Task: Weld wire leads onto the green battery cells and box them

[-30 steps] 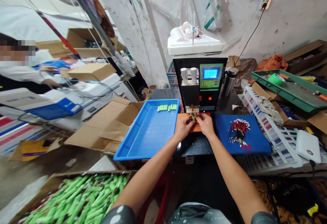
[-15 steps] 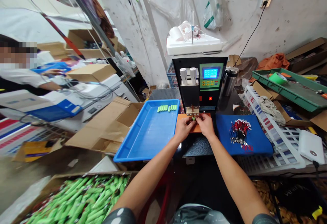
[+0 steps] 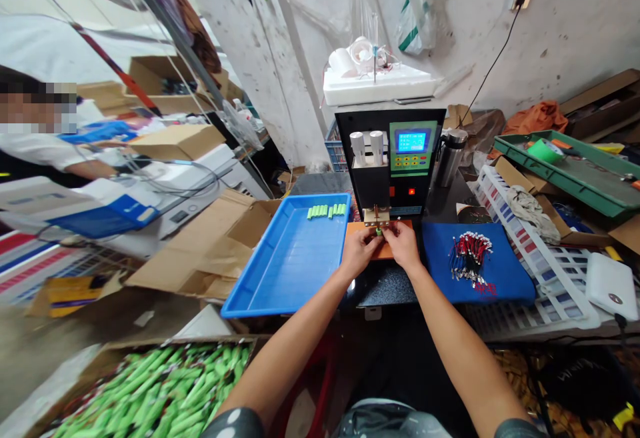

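Beneath the electrodes of a black spot welder (image 3: pixel 369 188) with a lit blue screen, both my hands meet over an orange plate (image 3: pixel 354 227). My left hand (image 3: pixel 359 251) pinches a small green battery cell (image 3: pixel 379 232), whose end faces me. My right hand (image 3: pixel 403 246) is closed close beside the cell, fingertips pressed together; what it grips is too small to make out. Left of the welder, several green cells (image 3: pixel 318 212) lie in a row at the far end of a blue tray (image 3: pixel 285 305).
Red and black wire leads (image 3: pixel 471 258) lie on a blue cloth (image 3: pixel 510 271) at right, beside a white plastic basket (image 3: pixel 560 291). A carton of green battery packs (image 3: pixel 165 391) stands lower left. A steel flask (image 3: pixel 451 158) stands behind. Another person (image 3: pixel 35 138) works at far left.
The view has shifted very slightly. Both hands keep their place at the welder, and the cells in the tray have not moved.
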A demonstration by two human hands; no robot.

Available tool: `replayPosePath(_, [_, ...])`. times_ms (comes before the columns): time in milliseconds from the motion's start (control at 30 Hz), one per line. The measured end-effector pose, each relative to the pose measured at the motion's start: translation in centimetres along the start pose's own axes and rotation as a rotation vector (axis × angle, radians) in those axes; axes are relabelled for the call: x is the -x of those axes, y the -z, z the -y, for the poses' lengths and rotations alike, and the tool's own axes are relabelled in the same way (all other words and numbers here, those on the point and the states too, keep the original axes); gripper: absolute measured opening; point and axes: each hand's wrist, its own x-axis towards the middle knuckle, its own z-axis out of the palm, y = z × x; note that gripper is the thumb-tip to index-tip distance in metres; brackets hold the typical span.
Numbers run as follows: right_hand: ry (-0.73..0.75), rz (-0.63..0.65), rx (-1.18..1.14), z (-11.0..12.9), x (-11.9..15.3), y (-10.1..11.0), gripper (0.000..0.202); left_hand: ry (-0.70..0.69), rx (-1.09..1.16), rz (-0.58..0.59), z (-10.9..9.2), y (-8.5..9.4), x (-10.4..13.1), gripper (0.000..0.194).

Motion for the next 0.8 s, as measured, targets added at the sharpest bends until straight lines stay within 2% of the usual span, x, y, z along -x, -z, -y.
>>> replayPosePath(267, [0.011,0.027,0.010,-0.2,0.1,0.2,0.020,0.006,-0.013,-0.025,0.8,-0.1,0.0,0.026])
replayPosePath(500, [-0.010,0.016,0.017,0.1,0.3,0.5,0.020,-0.004,-0.012,0.006,0.3,-0.1,0.0,0.028])
replayPosePath(800, [-0.215,0.067,-0.343,0.5,2.3,1.7,0.032,0.056,0.041,0.001,-1.3,-0.2,0.4,0.030])
